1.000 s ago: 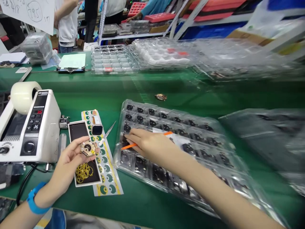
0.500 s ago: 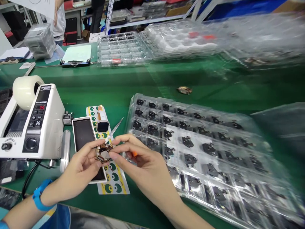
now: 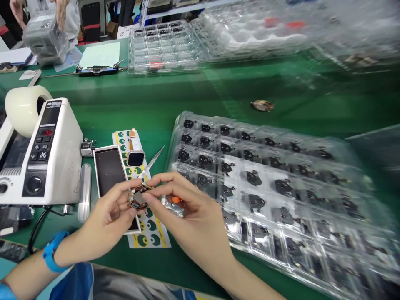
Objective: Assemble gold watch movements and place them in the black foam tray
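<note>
My left hand (image 3: pixel 104 214), with a blue wristband (image 3: pixel 53 252), is closed around the left edge of a small round electronic assembly (image 3: pixel 137 198). It has a coppery rim and a grey flat centre. My right hand (image 3: pixel 190 216) pinches the same part from the right, thumb and forefinger at its edge. A pointed metal blade (image 3: pixel 154 160) shows just beyond my fingers; whether it is held I cannot tell. Under my right hand are a small orange piece (image 3: pixel 176 199) and something clear, partly hidden. Below the hands lies a sheet of round green-and-yellow stickers (image 3: pixel 153 239).
A tape dispenser (image 3: pixel 62 158) stands left, beside a shallow black-lined box (image 3: pixel 109 171) and a smartwatch (image 3: pixel 136 158). Right is a clear tray (image 3: pixel 265 141) of black parts. Another round assembly (image 3: pixel 262 105) lies behind it. At the back left, a person's hands (image 3: pixel 61 12) touch stacked boxes (image 3: pixel 46 35).
The view has shifted, so most of the bench sits higher in the picture. My hands keep their grip on the round assembly. The other person's hands now reach the stacked boxes.
</note>
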`<state>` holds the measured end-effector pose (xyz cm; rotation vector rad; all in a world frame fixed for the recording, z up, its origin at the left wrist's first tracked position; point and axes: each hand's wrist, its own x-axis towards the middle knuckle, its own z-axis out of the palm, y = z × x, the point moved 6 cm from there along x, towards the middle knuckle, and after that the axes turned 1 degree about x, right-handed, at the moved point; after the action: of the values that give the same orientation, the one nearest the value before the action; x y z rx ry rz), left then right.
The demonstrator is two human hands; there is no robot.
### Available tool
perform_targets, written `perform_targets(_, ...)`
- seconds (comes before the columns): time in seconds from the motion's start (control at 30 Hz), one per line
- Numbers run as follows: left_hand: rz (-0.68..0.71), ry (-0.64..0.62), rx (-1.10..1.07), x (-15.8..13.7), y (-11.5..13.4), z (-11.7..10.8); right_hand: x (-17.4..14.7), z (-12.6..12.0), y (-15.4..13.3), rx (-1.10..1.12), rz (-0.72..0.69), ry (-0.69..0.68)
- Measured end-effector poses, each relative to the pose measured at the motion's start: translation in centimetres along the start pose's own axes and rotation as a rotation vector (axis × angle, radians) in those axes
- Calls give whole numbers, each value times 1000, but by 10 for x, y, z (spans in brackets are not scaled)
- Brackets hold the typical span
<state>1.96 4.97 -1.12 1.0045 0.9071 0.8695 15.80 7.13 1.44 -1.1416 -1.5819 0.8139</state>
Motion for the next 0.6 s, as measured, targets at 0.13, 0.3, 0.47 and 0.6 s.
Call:
perform_targets(0.13, 7, 22, -45, 2, -1, 0, -2, 1, -2, -45, -81, 22)
perform_targets(0.3, 30, -10, -76, 2, 0, 1, 1, 2, -3, -86, -120, -32)
perform_targets(0.47, 45, -22, -110, 2, 1, 2, 2, 2, -7, -100, -153, -21)
perform_targets(0.6, 45, 27, -148, 5, 0, 2, -3, 6, -11, -141, -204, 15)
